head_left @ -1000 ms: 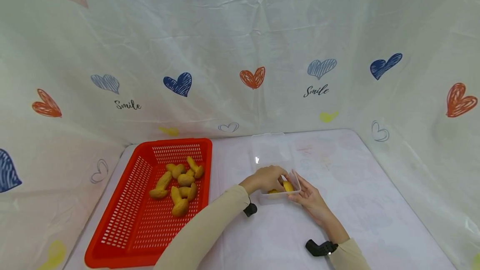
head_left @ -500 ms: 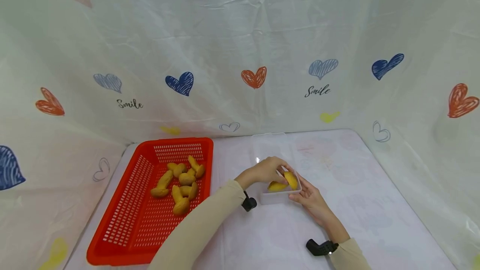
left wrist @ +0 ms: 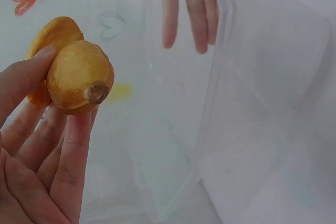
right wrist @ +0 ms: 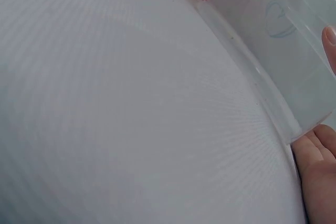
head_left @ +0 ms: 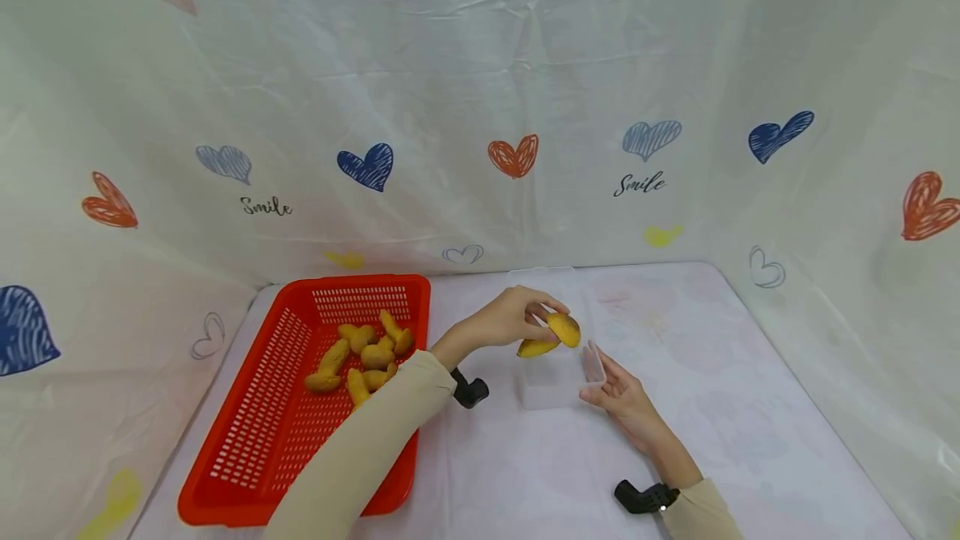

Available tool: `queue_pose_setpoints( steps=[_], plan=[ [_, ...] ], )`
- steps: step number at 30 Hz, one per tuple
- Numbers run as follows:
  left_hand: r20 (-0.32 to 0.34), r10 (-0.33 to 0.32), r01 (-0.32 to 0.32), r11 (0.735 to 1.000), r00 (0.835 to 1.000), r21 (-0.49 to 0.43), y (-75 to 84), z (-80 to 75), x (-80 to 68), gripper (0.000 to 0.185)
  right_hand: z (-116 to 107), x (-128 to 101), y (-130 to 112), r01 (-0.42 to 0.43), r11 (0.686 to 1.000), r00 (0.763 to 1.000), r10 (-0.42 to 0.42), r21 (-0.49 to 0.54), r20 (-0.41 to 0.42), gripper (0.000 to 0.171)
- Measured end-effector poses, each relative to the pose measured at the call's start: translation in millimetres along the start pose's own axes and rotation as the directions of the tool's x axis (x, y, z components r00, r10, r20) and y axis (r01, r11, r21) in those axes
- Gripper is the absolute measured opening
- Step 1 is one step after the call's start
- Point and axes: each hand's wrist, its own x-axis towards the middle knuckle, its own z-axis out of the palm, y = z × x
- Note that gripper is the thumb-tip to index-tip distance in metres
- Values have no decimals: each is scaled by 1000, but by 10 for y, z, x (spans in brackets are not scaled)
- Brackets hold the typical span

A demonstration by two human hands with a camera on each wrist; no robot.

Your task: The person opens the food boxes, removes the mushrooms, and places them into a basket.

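My left hand (head_left: 512, 317) holds a yellow mushroom (head_left: 564, 329) between thumb and fingers, raised above the left part of a clear plastic box (head_left: 547, 394). In the left wrist view the mushroom (left wrist: 80, 74) has a rounded end with a brown tip towards the camera, and a wider part behind. My right hand (head_left: 621, 400) holds the right end of the box, thumb at its front corner and fingers along the outer wall. Those fingers (left wrist: 197, 19) show through the clear plastic in the left wrist view. Nothing shows inside the box.
A red perforated basket (head_left: 247, 415) stands on the left with several yellow mushrooms (head_left: 324, 382) in it; my left sleeve (head_left: 375, 440) crosses over its right side. The box's clear lid (head_left: 542, 272) reaches back towards the heart-printed curtain (head_left: 465, 65).
My left hand has lifted the mushroom out of the box and moved it up and to the left. My right hand stays on the box, which has hardly moved.
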Motion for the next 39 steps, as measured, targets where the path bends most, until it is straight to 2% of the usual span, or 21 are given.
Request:
queue_pose_setpoints(
  steps=[8, 17, 25, 29, 33, 39],
  plan=[
    [-97, -32, 32, 999, 995, 1, 60, -302, -276, 37, 3, -23, 0, 9, 1000, 1000, -9, 29, 6, 88],
    [-156, -50, 54, 998, 987, 21, -29, -561, -572, 41, -17, -36, 39, 29, 998, 999, -31, 54, 25, 88],
    [-229, -93, 104, 994, 969, 36, -40, -754, -963, 40, -7, -32, 19, 31, 998, 999, -33, 59, 31, 89],
    [-274, -80, 104, 992, 958, 75, -65, -850, -1178, 41, -5, -28, 8, 29, 998, 999, -31, 59, 26, 89],
    [-316, -113, 152, 983, 942, 102, -154, -941, -1402, 42, -1, -26, 0, 27, 998, 999, -28, 60, 28, 90],
    [-374, -169, 229, 966, 912, 120, -433, -1071, -1718, 40, 3, -24, -5, 23, 998, 999, -25, 67, 36, 89]
  ],
)
